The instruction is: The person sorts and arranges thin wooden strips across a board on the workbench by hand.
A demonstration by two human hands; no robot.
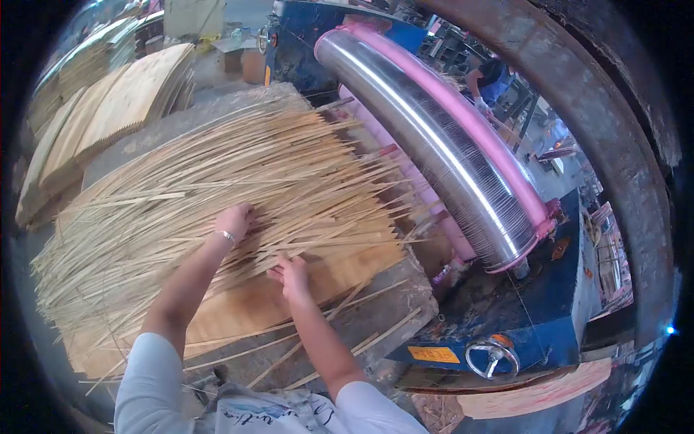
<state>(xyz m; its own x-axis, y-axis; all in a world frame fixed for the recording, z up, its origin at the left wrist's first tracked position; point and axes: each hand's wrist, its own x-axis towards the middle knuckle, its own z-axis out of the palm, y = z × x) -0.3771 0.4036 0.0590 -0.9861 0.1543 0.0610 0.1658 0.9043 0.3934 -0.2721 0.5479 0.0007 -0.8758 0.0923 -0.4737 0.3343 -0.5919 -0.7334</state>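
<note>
1. Fingers of the left hand (pixel 236 220) curl down into the wooden strips (pixel 173 177); their tips are hidden, so I cannot tell whether they grip.
2. The right hand (pixel 292 278) has its fingers bent and loosely parted at the strips' near edge; whether they pinch one I cannot tell.
3. The strips lie over a wood sheet (pixel 347 269) on the bench (pixel 413 286), long axes mostly lower left to upper right, uneven ends towards the metal roller (pixel 434 148).
4. Strips hide most of the sheet; a dark round border cuts off the surroundings.
5. Strips: thin, pale, splintery. Sheet: flat, jagged-edged. Roller: glossy cylinder beside a smooth pink roller (pixel 473 121).
</note>
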